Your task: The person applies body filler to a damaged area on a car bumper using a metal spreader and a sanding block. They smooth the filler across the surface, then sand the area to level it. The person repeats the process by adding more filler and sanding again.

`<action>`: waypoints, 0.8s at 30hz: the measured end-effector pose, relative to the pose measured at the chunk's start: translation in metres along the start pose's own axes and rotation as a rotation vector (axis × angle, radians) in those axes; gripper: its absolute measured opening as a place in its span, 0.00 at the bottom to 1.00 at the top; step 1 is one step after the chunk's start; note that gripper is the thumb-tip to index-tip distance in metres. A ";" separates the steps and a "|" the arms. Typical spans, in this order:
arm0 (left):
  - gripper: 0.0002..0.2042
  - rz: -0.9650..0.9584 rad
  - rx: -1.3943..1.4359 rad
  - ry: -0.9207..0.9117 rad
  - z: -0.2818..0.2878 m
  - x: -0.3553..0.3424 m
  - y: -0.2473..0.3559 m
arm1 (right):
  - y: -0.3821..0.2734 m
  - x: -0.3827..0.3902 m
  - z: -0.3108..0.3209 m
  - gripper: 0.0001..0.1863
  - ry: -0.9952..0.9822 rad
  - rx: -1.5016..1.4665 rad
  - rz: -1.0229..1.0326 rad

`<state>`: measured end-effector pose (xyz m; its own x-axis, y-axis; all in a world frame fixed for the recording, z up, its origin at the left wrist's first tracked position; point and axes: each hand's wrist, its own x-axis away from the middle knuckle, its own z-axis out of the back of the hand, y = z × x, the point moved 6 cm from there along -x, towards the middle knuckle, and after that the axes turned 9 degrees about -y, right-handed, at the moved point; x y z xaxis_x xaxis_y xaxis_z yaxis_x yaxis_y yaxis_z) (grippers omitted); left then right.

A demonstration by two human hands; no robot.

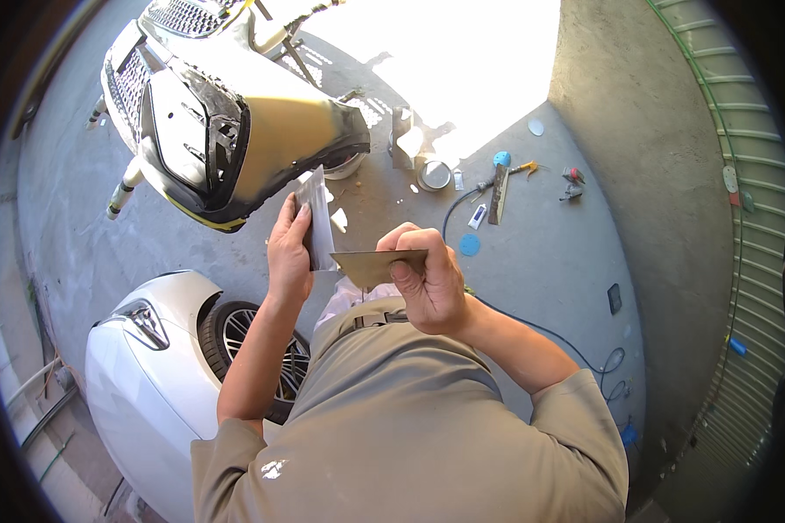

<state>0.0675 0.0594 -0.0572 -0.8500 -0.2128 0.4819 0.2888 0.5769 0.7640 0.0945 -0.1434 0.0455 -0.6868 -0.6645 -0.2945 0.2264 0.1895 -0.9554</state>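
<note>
My left hand is closed round a flat grey-white panel held on edge, its thumb along the near face. In my right hand a thin metal scraper blade is pinched between thumb and curled fingers. The blade's left end appears close to the panel's lower edge; whether they touch I cannot tell. Ahead and to the left, a car bumper rests on a stand, with a yellowish-tan patch across its surface and black grille parts. My left hand is just on the near side of its lower edge.
A white car with a dark wheel stands at the left. On the floor ahead lie an open tin, a long metal strip, a small tube and blue discs. A dark hose trails toward the right.
</note>
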 end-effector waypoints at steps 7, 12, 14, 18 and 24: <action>0.21 -0.014 0.149 -0.412 -0.030 0.039 0.000 | -0.004 0.026 -0.031 0.25 -0.234 0.621 0.563; 0.21 0.003 -0.078 -0.244 -0.005 0.046 0.009 | 0.059 0.042 0.022 0.25 -0.389 0.870 0.018; 0.21 -0.131 -0.204 -0.238 -0.001 0.046 0.017 | 0.054 0.047 0.029 0.24 -0.315 0.772 0.034; 0.19 -0.303 -0.503 -0.289 -0.005 0.049 0.025 | 0.031 0.036 -0.001 0.24 -0.488 0.849 0.234; 0.21 -0.191 -0.474 -0.254 0.012 0.052 0.022 | -0.002 0.003 -0.012 0.20 -0.395 0.871 0.329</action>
<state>0.0239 0.0708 -0.0206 -0.9689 -0.0488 0.2426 0.2357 0.1172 0.9647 0.0837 -0.1372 0.0462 -0.2577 -0.8958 -0.3622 0.8971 -0.0826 -0.4341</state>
